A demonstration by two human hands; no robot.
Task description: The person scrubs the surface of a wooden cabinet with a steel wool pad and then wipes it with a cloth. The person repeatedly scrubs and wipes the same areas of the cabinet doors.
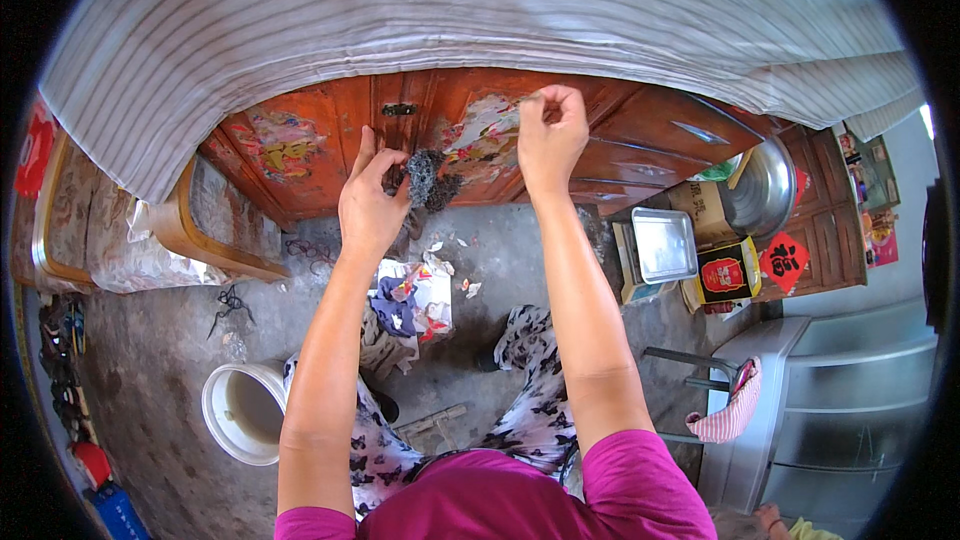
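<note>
In my left hand (372, 202) is a clump of grey steel wool (425, 178), held between the fingers close to the wooden cabinet (345, 105). That hand's index finger points up along the cabinet front. My right hand (553, 140) is raised before the door, thumb and fingertips pinched together. Whether a small scrap lies in that pinch is too small to tell. Just left of it, a torn, partly peeled picture (487, 130) sticks to the door panel. Another worn floral picture (283, 145) is on the panel farther left.
A striped cloth (480, 10) hangs over the cabinet top. Paper scraps and a dark cloth (394, 308) lie between my feet. A white bucket of cloudy water (245, 412) stands at left. On the right are a metal tray (664, 245), a large basin (758, 190) and a chair (735, 402).
</note>
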